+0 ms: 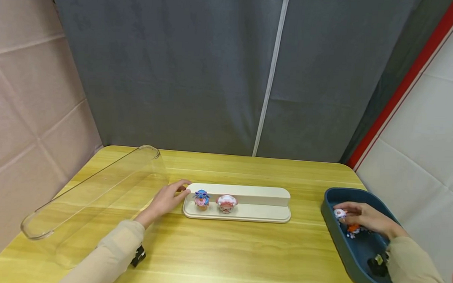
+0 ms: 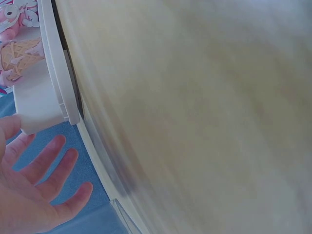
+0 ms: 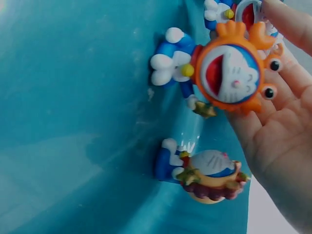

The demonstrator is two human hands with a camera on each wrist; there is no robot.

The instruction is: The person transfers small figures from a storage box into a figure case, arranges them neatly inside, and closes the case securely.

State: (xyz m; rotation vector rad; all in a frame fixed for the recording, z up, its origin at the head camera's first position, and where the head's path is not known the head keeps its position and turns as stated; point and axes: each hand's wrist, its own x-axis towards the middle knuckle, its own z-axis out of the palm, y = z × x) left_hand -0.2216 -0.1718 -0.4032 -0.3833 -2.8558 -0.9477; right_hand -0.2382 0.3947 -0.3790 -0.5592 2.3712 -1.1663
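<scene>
A white two-step display base lies on the table, carrying a figurine with a blue top and sunglasses and a pink figurine with a white top. At the base's left end is my left hand, its thumb against the end and its other fingers spread loosely. Inside a dark blue bin, my right hand pinches a blue-and-white figurine between thumb and fingers. Just beside that hand is an orange crab-hooded figurine. Another figurine with a bun-like hood lies lower in the bin.
A long transparent cover lies slantwise on the table's left side, close to my left forearm. The bin's raised walls surround my right hand. Behind the wooden table hangs a grey curtain.
</scene>
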